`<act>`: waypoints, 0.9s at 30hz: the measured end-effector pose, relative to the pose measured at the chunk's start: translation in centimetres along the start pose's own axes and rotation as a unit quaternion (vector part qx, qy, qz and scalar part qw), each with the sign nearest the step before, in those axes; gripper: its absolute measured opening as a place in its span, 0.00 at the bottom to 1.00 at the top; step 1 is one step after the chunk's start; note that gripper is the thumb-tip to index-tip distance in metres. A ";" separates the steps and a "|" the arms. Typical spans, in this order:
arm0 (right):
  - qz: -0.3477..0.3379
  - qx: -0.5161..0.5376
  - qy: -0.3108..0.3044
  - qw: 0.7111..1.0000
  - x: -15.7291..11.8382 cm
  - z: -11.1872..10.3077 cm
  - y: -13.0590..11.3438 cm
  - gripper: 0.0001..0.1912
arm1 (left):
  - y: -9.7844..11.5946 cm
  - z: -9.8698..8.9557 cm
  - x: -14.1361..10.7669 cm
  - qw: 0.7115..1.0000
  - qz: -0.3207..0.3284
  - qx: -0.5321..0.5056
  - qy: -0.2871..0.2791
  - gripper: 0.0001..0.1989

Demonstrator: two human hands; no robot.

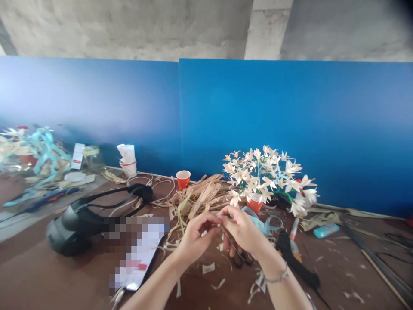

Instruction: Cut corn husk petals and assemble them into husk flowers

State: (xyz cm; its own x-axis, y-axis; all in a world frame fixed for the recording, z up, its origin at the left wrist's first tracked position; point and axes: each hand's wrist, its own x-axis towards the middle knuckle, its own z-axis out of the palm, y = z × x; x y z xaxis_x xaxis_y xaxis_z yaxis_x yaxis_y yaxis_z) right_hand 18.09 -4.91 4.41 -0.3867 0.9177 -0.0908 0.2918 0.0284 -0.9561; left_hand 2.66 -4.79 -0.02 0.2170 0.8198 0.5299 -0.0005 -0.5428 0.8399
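Observation:
My left hand (200,236) and my right hand (241,228) meet over the near middle of the table, thumbs and fingertips pinched together. Between the fingertips shows a tiny pale bit, too small to name. Dark loops like scissor handles (239,259) appear just below my right hand; whether its lower fingers hold them I cannot tell. Behind my hands lies a heap of dry husk strips (204,196). To its right, a bunch of cream-coloured handmade flowers (264,174) on green stems stands in a red paper cup (254,203).
A black headset (75,226) and a partly blurred-out phone (142,258) lie left. Right of my hands are a black glue gun (295,260) and a turquoise packet (325,230). An orange-red cup (183,179) stands near the blue partition (290,107). Pale scraps (208,268) litter the table.

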 end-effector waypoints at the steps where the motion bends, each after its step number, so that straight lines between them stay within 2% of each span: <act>1: 0.003 0.004 -0.003 1.000 0.0 0.0 0.0 0.07 | 0.1 0.0 0.0 1.000 0.015 0.012 -0.001 0.04; 4: 0.010 0.007 -0.008 1.000 -0.1 0.1 0.0 0.07 | 0.5 0.0 0.1 0.996 0.065 0.055 0.005 0.06; 8: -0.015 -0.027 0.002 1.000 -0.4 0.1 -0.2 0.10 | 0.7 0.0 0.1 0.990 0.082 0.117 0.010 0.05; 12: -0.082 -0.146 0.098 0.981 -1.0 -0.3 -0.8 0.08 | 0.2 0.1 0.2 0.985 0.067 0.155 0.047 0.05; 15: -0.147 -0.233 0.132 0.952 -1.4 -0.5 -1.2 0.06 | -0.4 0.3 0.2 0.984 0.013 0.160 0.077 0.05; 18: -0.196 -0.309 0.145 0.919 -1.5 -0.3 -1.1 0.07 | -0.6 0.3 0.1 0.988 -0.057 0.117 0.078 0.03; 21: -0.221 -0.350 0.151 0.897 -1.3 0.0 -1.0 0.09 | -0.2 0.3 0.2 0.991 -0.123 0.012 0.053 0.04; 24: -0.230 -0.347 0.150 0.897 -1.3 -0.1 -1.1 0.09 | 0.4 0.1 0.4 0.983 -0.166 -0.078 0.032 0.09; 27: -0.216 -0.319 0.126 0.914 -1.4 -0.4 -1.4 0.08 | 0.6 0.0 0.5 0.976 -0.172 -0.124 0.037 0.10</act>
State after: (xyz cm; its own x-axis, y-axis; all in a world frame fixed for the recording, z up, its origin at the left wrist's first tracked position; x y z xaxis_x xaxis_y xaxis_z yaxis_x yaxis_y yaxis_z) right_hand 18.62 -6.08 5.96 -0.3957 0.8259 0.4016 0.6417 0.5615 -0.5225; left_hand 2.81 -4.69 0.76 0.1742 0.9621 0.2099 -0.1781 -0.1789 0.9676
